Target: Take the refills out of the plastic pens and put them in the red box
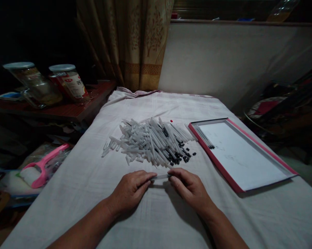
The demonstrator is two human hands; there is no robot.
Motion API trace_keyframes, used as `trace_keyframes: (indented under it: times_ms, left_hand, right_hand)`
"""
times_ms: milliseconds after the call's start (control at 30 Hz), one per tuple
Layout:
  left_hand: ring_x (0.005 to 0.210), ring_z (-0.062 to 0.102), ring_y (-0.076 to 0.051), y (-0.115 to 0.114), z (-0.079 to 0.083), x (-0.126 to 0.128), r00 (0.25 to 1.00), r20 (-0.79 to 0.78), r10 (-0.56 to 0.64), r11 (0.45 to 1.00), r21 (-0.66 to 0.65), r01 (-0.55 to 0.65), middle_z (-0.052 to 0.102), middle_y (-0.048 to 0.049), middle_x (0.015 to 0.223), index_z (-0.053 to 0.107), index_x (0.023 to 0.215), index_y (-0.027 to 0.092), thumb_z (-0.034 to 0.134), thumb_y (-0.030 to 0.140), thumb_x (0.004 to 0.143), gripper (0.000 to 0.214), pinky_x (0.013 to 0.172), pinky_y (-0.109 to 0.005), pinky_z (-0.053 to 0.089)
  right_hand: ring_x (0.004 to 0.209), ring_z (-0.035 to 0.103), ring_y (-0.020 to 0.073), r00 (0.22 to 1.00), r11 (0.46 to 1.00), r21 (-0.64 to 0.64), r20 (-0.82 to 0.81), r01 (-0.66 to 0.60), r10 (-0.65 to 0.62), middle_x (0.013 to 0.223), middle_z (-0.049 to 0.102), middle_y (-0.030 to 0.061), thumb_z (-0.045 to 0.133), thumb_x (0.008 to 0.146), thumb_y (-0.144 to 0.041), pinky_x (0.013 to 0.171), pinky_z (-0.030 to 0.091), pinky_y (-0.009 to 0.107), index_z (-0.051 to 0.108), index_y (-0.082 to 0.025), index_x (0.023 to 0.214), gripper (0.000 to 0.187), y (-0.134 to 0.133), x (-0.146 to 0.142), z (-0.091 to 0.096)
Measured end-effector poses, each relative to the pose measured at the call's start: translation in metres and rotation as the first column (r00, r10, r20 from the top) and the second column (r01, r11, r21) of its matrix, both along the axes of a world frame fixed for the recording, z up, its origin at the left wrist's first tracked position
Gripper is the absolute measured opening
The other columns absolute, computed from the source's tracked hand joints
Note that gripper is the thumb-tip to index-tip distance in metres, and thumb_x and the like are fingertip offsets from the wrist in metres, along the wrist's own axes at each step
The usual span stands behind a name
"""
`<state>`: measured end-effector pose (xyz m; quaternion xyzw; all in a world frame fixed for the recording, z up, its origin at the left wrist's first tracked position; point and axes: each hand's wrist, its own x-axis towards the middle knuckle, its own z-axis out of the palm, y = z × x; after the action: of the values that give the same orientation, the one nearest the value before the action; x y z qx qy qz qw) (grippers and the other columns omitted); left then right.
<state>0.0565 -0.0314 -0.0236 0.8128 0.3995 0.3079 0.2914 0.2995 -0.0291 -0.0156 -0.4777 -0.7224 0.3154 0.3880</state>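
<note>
Between my two hands a clear pen barrel point(161, 177) lies level above the white cloth. My left hand point(131, 188) pinches its left end, and my right hand point(188, 186) pinches the right end; the fingers hide both tips. Just beyond them spreads a heap of translucent pen parts point(143, 138), mostly tubes and caps. Small black plugs point(175, 159) lie at the heap's near right edge. To the right, a shallow red-edged box lid point(249, 155) with a white inside holds several black-tipped pens point(204, 136) in a row along its left wall.
A white checked cloth point(99, 193) covers the table. One tiny red piece point(171, 121) sits behind the heap. At left, a dark red side table point(93, 100) bears plastic jars point(73, 83) and a glass mug point(42, 93). Lower left is a pink-handled object point(44, 169).
</note>
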Motion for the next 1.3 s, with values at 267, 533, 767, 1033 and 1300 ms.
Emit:
trace_keyframes:
  times_ms: [267,533,767,1033,1300]
  left_hand:
    - [0.094,0.07,-0.017,0.0,-0.006,-0.001,0.997,0.056,0.061,0.992,0.107,-0.067,0.075,-0.0071,0.104,0.065,0.128,0.026,0.054,0.027,0.098,0.032,0.084,-0.029,0.056]
    - [0.071,0.067,-0.015,0.005,0.001,-0.006,0.987,-0.018,0.157,0.988,0.001,-0.157,0.072,-0.0035,0.078,0.071,0.089,0.019,0.044,0.036,0.1,0.034,0.069,-0.023,0.051]
    - [0.071,0.063,-0.015,0.008,0.006,-0.003,0.967,0.077,0.244,0.97,-0.033,-0.242,0.067,-0.0013,0.077,0.066,0.086,0.019,0.056,0.032,0.092,0.017,0.068,-0.025,0.049]
    - [0.072,0.063,-0.014,0.007,0.002,-0.001,0.985,0.017,0.173,0.983,0.053,-0.174,0.067,-0.0017,0.08,0.066,0.091,0.02,0.057,0.035,0.094,0.018,0.067,-0.025,0.048]
    - [0.105,0.061,-0.026,0.032,0.001,-0.022,0.861,-0.269,0.432,0.847,0.448,-0.285,0.068,-0.0094,0.113,0.069,0.114,0.024,0.056,0.024,0.094,0.024,0.088,-0.04,0.049]
  right_hand:
    - [0.06,0.067,0.0167,0.991,0.995,-0.071,-0.114,0.064,-0.072,0.069,0.072,0.0042,0.061,0.089,-0.035,0.057,0.054,0.024,0.074,-0.018,0.088,0.022,-0.002,-0.002,-0.004]
    - [0.055,0.062,0.0145,0.938,0.958,-0.249,-0.275,0.145,-0.213,0.07,0.072,0.0053,0.066,0.086,-0.052,0.05,0.05,0.022,0.075,-0.017,0.092,0.037,-0.001,0.005,-0.008]
    - [0.051,0.059,0.0146,0.926,0.943,-0.283,-0.279,0.173,-0.254,0.063,0.069,0.0048,0.068,0.08,-0.063,0.047,0.049,0.024,0.073,-0.016,0.082,0.047,0.004,-0.002,-0.01]
    - [0.073,0.07,0.0194,0.976,0.978,-0.203,-0.194,0.055,-0.095,0.086,0.075,0.0075,0.07,0.081,-0.043,0.066,0.058,0.029,0.077,-0.019,0.103,0.033,0.003,-0.004,-0.01]
    - [0.064,0.065,0.0186,0.987,0.968,-0.232,-0.103,0.096,-0.123,0.07,0.07,0.0046,0.059,0.087,-0.044,0.058,0.052,0.028,0.074,-0.016,0.09,0.032,0.005,0.002,-0.004]
